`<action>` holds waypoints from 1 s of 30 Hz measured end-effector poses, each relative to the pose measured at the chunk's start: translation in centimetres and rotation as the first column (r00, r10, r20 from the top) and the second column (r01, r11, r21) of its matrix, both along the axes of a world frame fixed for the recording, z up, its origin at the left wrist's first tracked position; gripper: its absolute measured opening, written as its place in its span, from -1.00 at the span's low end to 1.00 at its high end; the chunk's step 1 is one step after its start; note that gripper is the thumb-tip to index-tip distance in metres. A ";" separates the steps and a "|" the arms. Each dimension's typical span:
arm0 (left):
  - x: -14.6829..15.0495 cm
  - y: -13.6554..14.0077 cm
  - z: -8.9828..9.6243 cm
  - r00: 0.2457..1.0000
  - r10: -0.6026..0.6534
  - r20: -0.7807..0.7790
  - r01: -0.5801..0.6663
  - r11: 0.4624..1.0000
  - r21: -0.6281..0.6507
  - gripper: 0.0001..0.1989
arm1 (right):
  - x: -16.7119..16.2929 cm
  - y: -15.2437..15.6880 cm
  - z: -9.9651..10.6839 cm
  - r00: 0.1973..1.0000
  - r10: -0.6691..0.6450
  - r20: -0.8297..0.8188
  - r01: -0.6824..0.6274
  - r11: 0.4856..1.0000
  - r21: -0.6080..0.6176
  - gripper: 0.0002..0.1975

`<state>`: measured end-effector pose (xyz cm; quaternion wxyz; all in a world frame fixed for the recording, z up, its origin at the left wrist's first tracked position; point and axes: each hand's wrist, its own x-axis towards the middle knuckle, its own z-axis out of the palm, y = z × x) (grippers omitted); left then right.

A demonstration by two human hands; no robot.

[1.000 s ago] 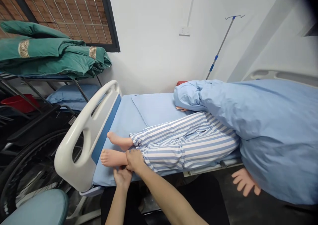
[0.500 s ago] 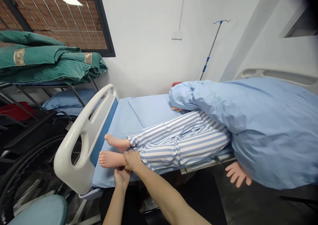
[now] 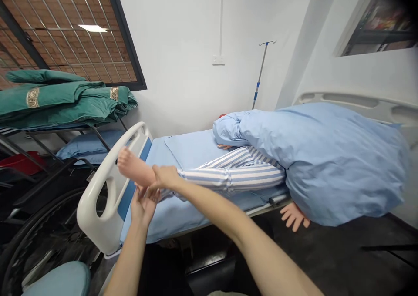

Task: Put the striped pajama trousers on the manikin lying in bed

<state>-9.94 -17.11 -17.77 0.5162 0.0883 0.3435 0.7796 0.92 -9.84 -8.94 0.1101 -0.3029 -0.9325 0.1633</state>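
A manikin in blue-and-white striped trousers (image 3: 254, 177) lies on the bed, and its near leg is raised off the sheet. My right hand (image 3: 166, 176) is wrapped round the ankle at the trouser cuff. From below, my left hand (image 3: 143, 203) cups the heel with palm up and fingers curled against it. The bare foot (image 3: 134, 169) points up and to the left, close to the white footboard (image 3: 94, 204). The other foot is hidden behind the raised leg and my hands.
A blue quilt (image 3: 336, 165) covers the manikin's upper body, with one manikin hand (image 3: 294, 216) hanging past the bed edge. To the left stand a wheelchair wheel (image 3: 19, 248), a blue-green stool seat (image 3: 60, 278) and folded green bedding (image 3: 65, 100). An IV pole (image 3: 261, 72) rises behind the bed.
Both my hands have lifted the manikin's near foot off the sheet, up and to the left. The striped leg has risen with it, and the view has shifted slightly.
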 end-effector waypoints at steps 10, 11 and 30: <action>11.6 0.9 20.0 0.861 -0.179 -0.476 0.411 0.795 0.445 -0.79 | 12.4 1.3 18.2 0.869 -0.051 -0.492 0.057 0.998 -0.003 -0.58; 12.4 0.9 21.2 0.849 -0.190 -0.492 0.440 0.771 0.460 -0.79 | 13.4 0.9 19.3 0.848 -0.061 -0.527 0.073 0.997 0.002 -0.58; 7.7 2.4 12.2 0.927 0.101 -0.362 0.024 0.945 0.327 -0.67 | 3.2 0.0 11.8 0.842 -0.028 -0.539 -0.050 0.990 -0.129 -0.44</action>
